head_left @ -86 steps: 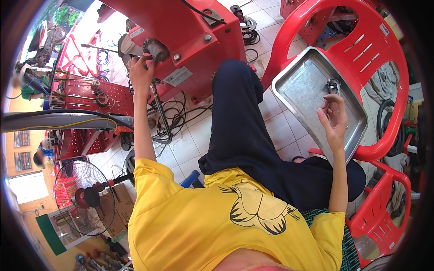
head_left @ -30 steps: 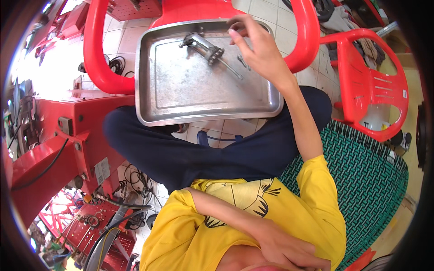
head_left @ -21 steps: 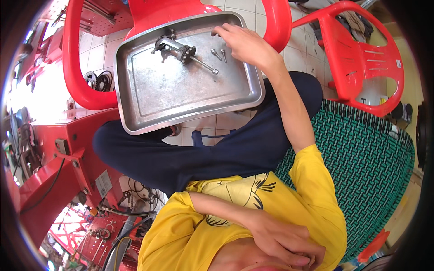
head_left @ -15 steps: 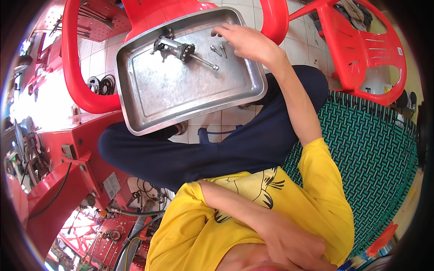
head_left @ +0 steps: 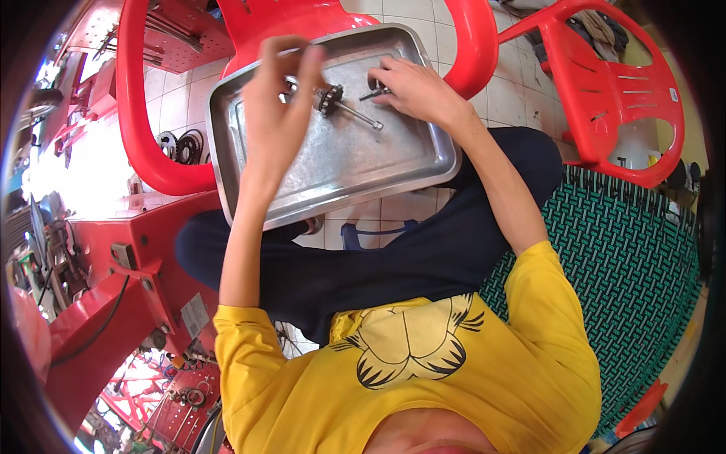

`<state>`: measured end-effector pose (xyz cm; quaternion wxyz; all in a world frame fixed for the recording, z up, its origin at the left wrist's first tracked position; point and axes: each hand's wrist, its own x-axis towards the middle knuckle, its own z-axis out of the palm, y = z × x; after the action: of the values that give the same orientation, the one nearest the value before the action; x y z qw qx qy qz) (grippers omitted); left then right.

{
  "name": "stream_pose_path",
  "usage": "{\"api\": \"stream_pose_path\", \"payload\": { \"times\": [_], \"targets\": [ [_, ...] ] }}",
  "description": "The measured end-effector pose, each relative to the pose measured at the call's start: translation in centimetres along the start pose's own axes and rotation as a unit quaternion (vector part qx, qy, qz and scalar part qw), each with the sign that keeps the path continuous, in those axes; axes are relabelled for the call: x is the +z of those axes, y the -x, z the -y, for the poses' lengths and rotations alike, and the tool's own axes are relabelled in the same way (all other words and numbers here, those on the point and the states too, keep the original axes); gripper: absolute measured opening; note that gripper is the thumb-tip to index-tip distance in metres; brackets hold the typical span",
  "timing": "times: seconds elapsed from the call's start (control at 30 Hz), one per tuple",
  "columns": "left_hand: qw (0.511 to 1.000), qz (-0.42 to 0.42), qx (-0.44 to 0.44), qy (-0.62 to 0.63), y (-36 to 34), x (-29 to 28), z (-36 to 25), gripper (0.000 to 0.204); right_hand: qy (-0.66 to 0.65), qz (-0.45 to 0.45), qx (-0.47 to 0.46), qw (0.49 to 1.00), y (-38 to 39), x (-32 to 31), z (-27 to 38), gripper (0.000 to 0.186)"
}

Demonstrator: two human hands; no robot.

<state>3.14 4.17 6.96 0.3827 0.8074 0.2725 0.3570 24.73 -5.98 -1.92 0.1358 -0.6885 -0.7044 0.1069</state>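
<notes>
While the metal tray sits on the red chair, the left hand pinches a thin rod — the right hand grips a small bolt beside the geared shaft.

Silver tray, red chairs, yellow shirt, green woven seat.
</notes>
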Motion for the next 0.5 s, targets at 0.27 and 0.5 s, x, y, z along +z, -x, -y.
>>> {"api": "stream_pose_path", "payload": {
  "times": [0.27,0.5],
  "targets": [
    [0.974,-0.063,-0.046,-0.212,0.6,-2.7,10.4,0.053,0.008,-0.003,0.008,1.0,-1.0,0.3,0.5,0.018],
    [0.977,0.009,-0.091,-0.191,1.3,0.5,9.4,0.118,-0.001,-0.052,0.004,0.999,-1.4,-0.1,1.2,0.021]
  ]
}}
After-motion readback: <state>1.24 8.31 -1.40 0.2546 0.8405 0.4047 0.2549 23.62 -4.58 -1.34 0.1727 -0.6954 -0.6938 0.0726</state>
